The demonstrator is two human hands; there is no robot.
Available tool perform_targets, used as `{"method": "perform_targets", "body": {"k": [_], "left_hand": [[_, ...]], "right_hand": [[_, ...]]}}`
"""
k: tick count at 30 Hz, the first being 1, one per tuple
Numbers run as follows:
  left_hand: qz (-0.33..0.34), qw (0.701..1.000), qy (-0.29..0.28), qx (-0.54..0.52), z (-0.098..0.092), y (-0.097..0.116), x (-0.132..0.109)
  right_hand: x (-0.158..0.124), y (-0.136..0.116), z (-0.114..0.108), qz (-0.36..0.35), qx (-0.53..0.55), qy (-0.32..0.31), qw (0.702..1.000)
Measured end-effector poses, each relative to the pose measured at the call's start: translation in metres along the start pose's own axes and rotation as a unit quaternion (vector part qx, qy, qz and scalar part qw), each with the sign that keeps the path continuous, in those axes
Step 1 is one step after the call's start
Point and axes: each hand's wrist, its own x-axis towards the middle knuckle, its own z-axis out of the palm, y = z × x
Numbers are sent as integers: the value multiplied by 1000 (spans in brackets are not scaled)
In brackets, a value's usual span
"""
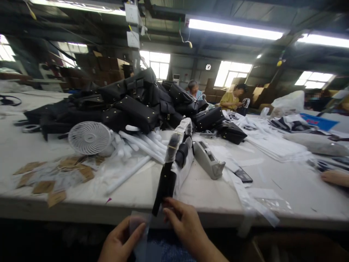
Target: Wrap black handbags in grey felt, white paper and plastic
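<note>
right hand [183, 222] fingers pinch the black strap's [167, 182] near end; left hand [121, 242] fingers pinch clear film [139, 225]. strap looks light, floppy, best held endwise.

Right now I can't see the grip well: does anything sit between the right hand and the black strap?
Nothing visible does. The right hand has its fingertips on the lower end of the black strap; the left hand pinches a clear sleeve beside it.
</note>
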Motion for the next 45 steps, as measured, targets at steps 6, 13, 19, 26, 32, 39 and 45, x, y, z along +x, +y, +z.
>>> {"method": "perform_targets", "body": {"k": [6,13,19,26,32,39,45], "left_hand": [[4,997,-59,43,-16,-11,22],[-43,993,-95,59,-39,-14,9],[-85,992,-69,58,-44,-23,-7],[-75,992,-93,42,-32,-15,-3],[-53,992,-115,18,-20,3,10],[-32,987,-157,-5,-3,29,21],[-14,987,-158,0,16,59,46]], "right_hand": [[13,0,28,77,28,-9,997],[9,-11,37,62,35,-8,997],[2,-23,40,48,65,-13,997],[4,-25,38,41,67,-19,997],[6,-19,35,-21,17,0,1000],[1,-13,20,-77,-5,47,996],[-7,2,5,-24,3,37,999]]}}
